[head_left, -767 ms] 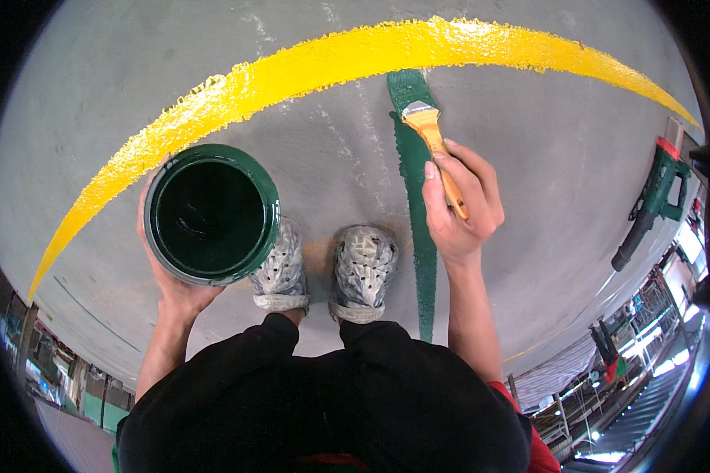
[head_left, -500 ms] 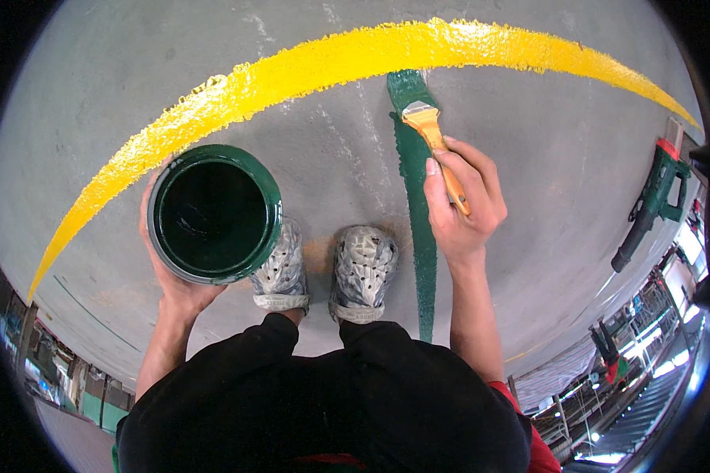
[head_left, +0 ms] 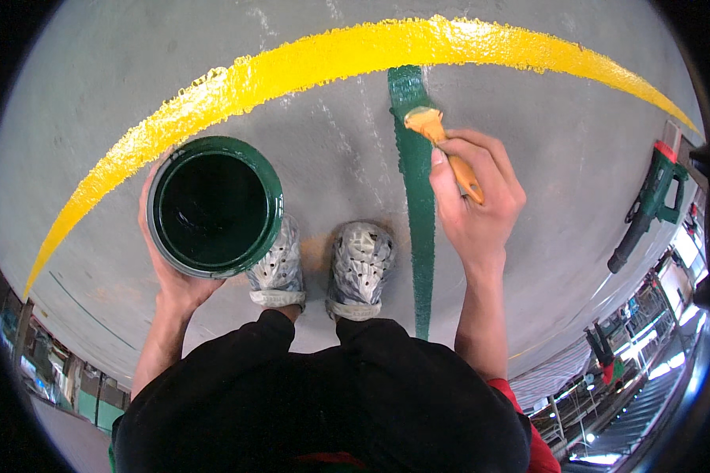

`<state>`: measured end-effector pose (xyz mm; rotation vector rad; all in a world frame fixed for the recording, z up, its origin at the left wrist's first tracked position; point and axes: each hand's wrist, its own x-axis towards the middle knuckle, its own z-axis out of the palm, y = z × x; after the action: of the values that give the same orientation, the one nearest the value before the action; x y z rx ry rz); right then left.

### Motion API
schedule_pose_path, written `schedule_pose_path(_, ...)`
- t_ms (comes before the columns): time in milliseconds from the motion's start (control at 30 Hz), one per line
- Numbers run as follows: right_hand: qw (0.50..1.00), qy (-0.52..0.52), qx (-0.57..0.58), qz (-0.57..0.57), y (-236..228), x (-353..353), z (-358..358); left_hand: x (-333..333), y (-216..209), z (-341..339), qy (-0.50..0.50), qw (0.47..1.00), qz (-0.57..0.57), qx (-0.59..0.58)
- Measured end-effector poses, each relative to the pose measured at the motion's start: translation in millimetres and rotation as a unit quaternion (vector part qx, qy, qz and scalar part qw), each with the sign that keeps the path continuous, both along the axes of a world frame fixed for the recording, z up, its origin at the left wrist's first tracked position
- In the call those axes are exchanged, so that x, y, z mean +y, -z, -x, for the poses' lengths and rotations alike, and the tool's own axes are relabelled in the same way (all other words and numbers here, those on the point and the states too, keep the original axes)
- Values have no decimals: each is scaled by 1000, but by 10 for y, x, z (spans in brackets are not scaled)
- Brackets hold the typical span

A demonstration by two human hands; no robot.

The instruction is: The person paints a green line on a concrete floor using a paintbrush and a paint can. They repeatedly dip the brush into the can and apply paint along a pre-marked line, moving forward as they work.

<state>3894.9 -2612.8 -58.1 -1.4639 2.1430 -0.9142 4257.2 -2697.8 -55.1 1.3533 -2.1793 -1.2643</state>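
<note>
A can of dark green paint [head_left: 274,201] rests in my left hand [head_left: 183,288], whose fingers wrap round its left side and underside. Its mouth faces up, and paint coats the rim. In my right hand [head_left: 487,206] is a paintbrush [head_left: 424,124] with an orange-yellow handle, pinched between thumb and fingers. The brush head is over the upper part of a green painted stripe [head_left: 420,236] on the grey floor; its bristles are mostly hidden from this angle. The stripe runs from beside my feet up to the yellow band.
A glossy yellow band [head_left: 331,65] curves across the floor ahead. My patterned grey clogs [head_left: 361,268] stand left of the green stripe. A green and black blower-like power tool [head_left: 661,189] lies at the far right. Behind it, a person [head_left: 606,355] shows near cluttered structures.
My right hand has shifted slightly right, and the brush handle has turned in its grip. The paint can has risen a little in view.
</note>
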Motion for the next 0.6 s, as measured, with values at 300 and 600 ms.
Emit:
schedule_pose_path(300, 1000, -3, 8, -17, -357, 15, 26, 25, -11, 1, 6, 1000, 9, 0)
schedule_pose_path(600, 1000, -21, 2, 1, -139, -101, 27, 23, -81, 111, 19, 999, 30, 3)
